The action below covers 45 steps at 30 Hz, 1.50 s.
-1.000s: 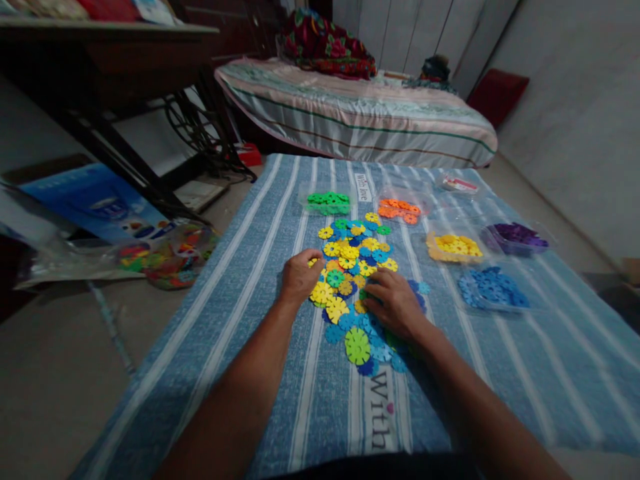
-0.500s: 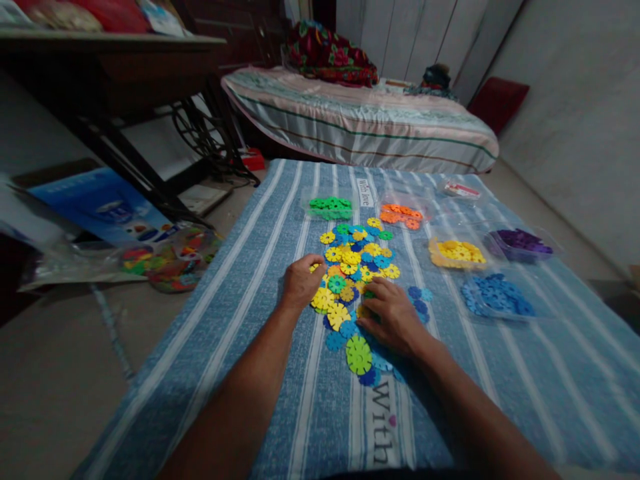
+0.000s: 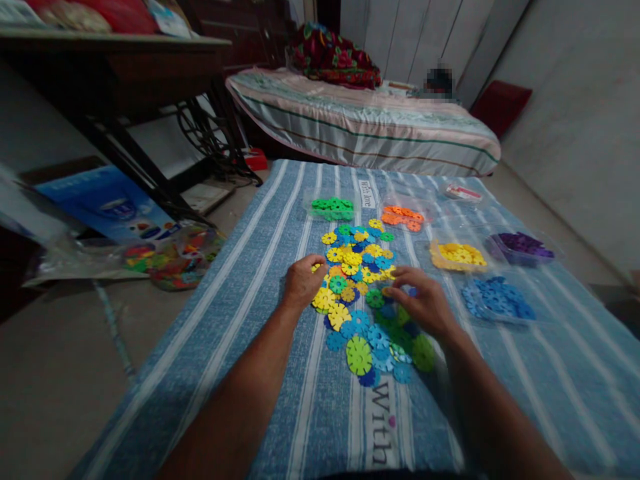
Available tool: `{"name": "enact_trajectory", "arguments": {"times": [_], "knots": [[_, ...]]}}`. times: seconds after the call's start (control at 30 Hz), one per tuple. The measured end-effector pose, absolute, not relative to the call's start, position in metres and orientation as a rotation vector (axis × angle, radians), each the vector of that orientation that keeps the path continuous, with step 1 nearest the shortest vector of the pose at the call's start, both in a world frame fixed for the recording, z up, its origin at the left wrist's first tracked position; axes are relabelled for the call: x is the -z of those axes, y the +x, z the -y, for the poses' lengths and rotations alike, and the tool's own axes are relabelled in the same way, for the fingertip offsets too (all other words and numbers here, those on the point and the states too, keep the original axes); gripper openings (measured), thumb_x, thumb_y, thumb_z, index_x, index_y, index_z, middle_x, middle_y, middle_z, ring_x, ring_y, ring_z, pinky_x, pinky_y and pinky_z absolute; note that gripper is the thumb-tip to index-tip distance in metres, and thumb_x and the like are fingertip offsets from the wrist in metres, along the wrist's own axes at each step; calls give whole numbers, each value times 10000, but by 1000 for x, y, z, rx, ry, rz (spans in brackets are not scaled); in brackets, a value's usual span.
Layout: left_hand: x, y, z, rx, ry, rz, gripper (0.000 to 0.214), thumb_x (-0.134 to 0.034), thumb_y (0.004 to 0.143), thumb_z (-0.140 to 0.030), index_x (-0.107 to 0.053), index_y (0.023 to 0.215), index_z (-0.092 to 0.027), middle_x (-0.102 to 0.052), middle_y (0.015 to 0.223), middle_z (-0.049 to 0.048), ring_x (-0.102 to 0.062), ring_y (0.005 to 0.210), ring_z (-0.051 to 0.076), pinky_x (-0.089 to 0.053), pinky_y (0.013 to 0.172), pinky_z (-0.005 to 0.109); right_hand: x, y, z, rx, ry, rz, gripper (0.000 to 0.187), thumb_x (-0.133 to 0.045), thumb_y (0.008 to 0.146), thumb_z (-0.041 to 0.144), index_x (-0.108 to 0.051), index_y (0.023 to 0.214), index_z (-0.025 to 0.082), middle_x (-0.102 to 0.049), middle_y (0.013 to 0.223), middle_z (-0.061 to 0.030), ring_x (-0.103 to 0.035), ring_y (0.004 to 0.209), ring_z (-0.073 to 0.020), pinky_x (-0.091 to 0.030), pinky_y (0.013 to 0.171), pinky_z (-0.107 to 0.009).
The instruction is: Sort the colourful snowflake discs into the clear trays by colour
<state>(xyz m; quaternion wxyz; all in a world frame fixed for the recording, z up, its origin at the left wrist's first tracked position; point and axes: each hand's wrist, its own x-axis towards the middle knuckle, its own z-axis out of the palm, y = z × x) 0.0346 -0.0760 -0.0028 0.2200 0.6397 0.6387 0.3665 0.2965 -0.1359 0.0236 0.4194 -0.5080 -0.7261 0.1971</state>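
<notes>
A heap of flat plastic snowflake discs (image 3: 357, 280) in yellow, blue and green lies on a blue striped cloth (image 3: 260, 267). My left hand (image 3: 301, 281) rests curled at the heap's left edge, fingers closed on some yellow discs. My right hand (image 3: 424, 301) hovers over the heap's right side, fingertips pinched at a small yellowish disc. A large green disc (image 3: 359, 355) lies at the near end of the heap.
Clear trays hold sorted discs: green (image 3: 331, 208), orange (image 3: 401, 216), yellow (image 3: 457, 255), purple (image 3: 523, 244), blue (image 3: 495, 300). A bag of mixed discs (image 3: 170, 257) and a blue box (image 3: 107, 207) lie on the floor at left. A bed (image 3: 360, 120) stands behind.
My right hand has lifted off the middle of the heap and shifted right and farther away, uncovering green and blue discs. The left hand has stayed put.
</notes>
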Motion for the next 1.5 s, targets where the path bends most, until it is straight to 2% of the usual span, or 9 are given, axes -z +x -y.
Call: {"name": "enact_trajectory", "arguments": {"times": [0.17, 0.23, 0.4, 0.5, 0.63, 0.77, 1.13, 1.33, 1.5], "knots": [[1, 35, 77, -1012, 1750, -1765, 192, -563, 772, -305, -720, 853, -231, -761, 917, 7, -693, 866, 199, -513, 839, 291, -44, 353, 107, 236, -1511, 1469, 145, -583, 813, 327, -660, 761, 216, -699, 849, -103, -638, 866, -284, -489, 866, -474], [1, 35, 77, -1011, 1752, -1765, 189, -564, 773, -307, -720, 851, -233, -762, 913, 3, -692, 861, 196, -514, 834, 288, -46, 359, 103, 364, -1564, 1437, 143, -563, 820, 303, -668, 796, 209, -695, 848, -109, -629, 866, -288, -483, 865, -478], [3, 34, 76, -1016, 1772, -1760, 193, -563, 775, -319, -718, 847, -228, -757, 886, -2, -688, 853, 191, -513, 828, 276, -27, 315, 118, 38, -1321, 1811, 167, -540, 889, 281, -679, 825, 215, -691, 896, -103, -630, 879, -255, -509, 825, -408], [3, 34, 76, -1020, 1781, -1748, 202, -560, 784, -322, -718, 853, -217, -756, 895, 13, -687, 870, 197, -508, 832, 282, -17, 278, 128, -141, -1190, 2020, 163, -539, 913, 260, -692, 867, 226, -684, 953, -102, -619, 952, -251, -510, 859, -395], [1, 35, 78, -1004, 1774, -1743, 210, -562, 794, -314, -718, 881, -205, -757, 931, 24, -687, 894, 201, -502, 848, 286, -14, 246, 131, -195, -1159, 2241, 116, -580, 898, 251, -689, 911, 216, -665, 1021, -107, -566, 1075, -266, -484, 944, -406], [2, 35, 78, -1012, 1762, -1738, 203, -561, 798, -285, -717, 896, -201, -756, 942, 16, -685, 918, 195, -501, 865, 277, -8, 232, 128, -183, -1270, 2343, 88, -635, 874, 273, -677, 899, 200, -646, 1011, -109, -533, 1091, -279, -465, 957, -424], [4, 36, 78, -1008, 1758, -1747, 182, -582, 795, -253, -723, 905, -222, -756, 961, 0, -686, 938, 185, -503, 886, 269, 9, 234, 128, -245, -1143, 2200, 61, -619, 869, 222, -670, 840, 206, -671, 974, -97, -582, 983, -247, -482, 874, -387], [1, 36, 79, -994, 1757, -1756, 185, -581, 796, -255, -725, 906, -219, -757, 950, -1, -686, 934, 189, -506, 872, 269, 5, 239, 134, -422, -1114, 2102, 144, -627, 879, 249, -653, 740, 223, -691, 925, -70, -621, 924, -223, -501, 846, -373], [1, 36, 79, -997, 1756, -1754, 183, -584, 792, -259, -727, 897, -215, -756, 950, 6, -687, 926, 194, -510, 868, 280, -9, 262, 128, -446, -1168, 1919, 133, -609, 854, 308, -668, 761, 234, -707, 906, -57, -653, 906, -227, -522, 815, -372]]}}
